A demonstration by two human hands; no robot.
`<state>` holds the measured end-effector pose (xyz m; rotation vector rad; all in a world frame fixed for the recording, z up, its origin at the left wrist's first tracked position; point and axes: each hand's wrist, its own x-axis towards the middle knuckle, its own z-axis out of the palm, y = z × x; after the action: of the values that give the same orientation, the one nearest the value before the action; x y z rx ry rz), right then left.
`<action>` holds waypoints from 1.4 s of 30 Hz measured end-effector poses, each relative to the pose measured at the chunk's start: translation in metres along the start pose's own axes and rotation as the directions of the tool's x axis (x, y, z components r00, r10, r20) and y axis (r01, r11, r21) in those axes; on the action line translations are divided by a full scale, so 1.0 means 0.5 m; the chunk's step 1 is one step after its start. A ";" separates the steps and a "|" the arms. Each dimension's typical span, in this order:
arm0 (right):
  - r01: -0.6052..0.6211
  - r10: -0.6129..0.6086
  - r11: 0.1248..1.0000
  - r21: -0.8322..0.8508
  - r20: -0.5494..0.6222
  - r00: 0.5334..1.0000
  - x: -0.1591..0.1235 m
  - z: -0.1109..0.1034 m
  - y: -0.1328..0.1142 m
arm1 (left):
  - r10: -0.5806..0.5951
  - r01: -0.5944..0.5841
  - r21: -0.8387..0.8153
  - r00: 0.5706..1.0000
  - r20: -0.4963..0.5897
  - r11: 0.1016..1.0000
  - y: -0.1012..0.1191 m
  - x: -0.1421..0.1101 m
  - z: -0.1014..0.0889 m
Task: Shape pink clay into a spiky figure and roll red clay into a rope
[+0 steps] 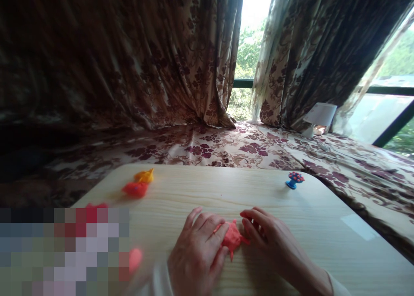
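Left hand (200,246): fingers and thumb closed about the left side of a salmon-red piece (232,237), low on the pale tabletop (207,186). Right hand (274,233): fingers bent beside the piece's right point; pinching or loose, cannot tell. Judged by form, body and several points done; what shaping remains, unclear, left side being covered. Farther out: red lump (135,190) against yellow piece (144,176) at left, blue stand with red-dotted top (295,180) at far right. Pixelated block cuts off a pinkish lump (135,260); left-hand curtain (129,59) mostly dark.
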<state>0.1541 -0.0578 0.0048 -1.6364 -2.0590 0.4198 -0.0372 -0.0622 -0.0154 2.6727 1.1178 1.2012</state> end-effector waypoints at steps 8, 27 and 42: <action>-0.011 0.011 1.000 0.010 -0.001 1.000 -0.002 -0.002 -0.003 | 0.058 -0.066 0.039 0.983 0.173 0.997 -0.002 -0.001 0.004; 0.339 -0.345 0.938 0.070 0.114 0.932 -0.016 -0.009 -0.033 | -0.060 0.061 0.035 0.998 -0.026 0.998 -0.021 0.018 -0.043; 0.319 -0.319 0.948 0.013 0.054 0.946 -0.010 -0.007 -0.022 | -0.116 0.116 0.012 0.993 0.004 0.993 -0.044 0.020 -0.053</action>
<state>0.1478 -0.0653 0.0124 -1.2671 -2.3103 0.3583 -0.0633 -0.0471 0.0036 2.5765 1.2631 1.1729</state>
